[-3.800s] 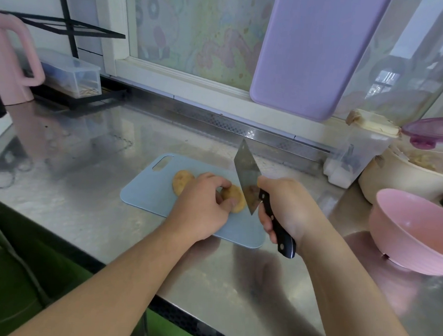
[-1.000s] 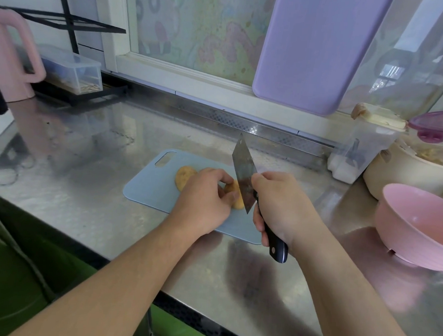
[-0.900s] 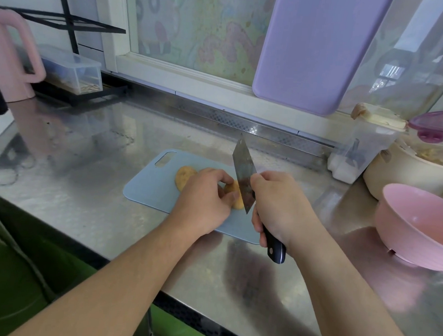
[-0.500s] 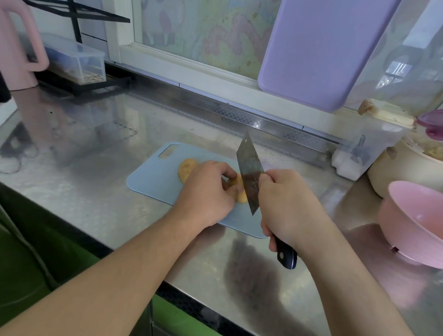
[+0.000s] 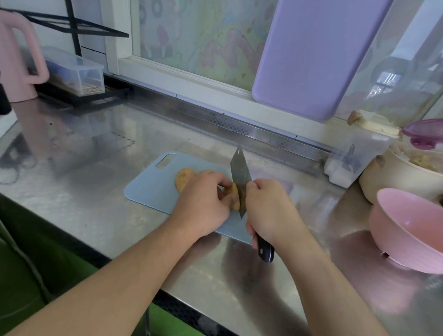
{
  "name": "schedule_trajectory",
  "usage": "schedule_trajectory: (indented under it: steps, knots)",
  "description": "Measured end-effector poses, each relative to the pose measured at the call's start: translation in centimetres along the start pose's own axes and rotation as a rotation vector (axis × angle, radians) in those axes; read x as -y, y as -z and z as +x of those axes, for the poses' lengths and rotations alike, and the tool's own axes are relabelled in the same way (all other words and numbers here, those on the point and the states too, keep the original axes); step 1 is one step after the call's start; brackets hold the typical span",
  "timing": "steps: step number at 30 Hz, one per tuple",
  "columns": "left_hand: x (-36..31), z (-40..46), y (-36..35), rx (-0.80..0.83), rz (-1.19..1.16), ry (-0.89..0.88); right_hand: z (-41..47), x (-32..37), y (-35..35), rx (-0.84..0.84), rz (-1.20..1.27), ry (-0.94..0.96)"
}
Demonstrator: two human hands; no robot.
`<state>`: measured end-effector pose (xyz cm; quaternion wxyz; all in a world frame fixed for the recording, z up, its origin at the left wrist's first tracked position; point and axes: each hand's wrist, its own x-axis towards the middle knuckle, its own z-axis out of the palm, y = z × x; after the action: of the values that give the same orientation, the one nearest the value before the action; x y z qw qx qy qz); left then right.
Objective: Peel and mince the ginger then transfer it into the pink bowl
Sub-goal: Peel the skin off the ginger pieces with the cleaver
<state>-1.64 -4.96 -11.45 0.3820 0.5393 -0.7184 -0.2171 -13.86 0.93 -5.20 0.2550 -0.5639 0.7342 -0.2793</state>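
Our knife (image 5: 239,180) has come down against the ginger (image 5: 233,198) on the cutting board (image 5: 150,189) since a second ago. Left hand (image 5: 203,205) fingers pinch it, right hand (image 5: 267,208) fingers wrap the handle; trimming continues, pink bowl (image 5: 414,229) waits.

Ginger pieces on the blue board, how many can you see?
2. One ginger piece lies flat on the blue board, past the left hand. That hand holds the other ginger piece against the knife. More may hide under the hands.
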Motion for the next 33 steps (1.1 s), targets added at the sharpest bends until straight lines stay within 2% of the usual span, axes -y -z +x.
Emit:
schedule_trajectory:
  steps: [4,15,33]
  knots:
    - [0.1,0.1,-0.1,0.003,-0.008,0.007,-0.2,-0.3,0.4,0.045,0.156,-0.047]
    - [0.3,0.3,-0.1,0.032,-0.058,0.055,-0.8,-0.1,2.3,0.015,0.265,-0.034]
    - [0.1,0.1,0.0,0.010,-0.039,0.052,-1.2,0.6,1.3,0.009,0.192,-0.026]
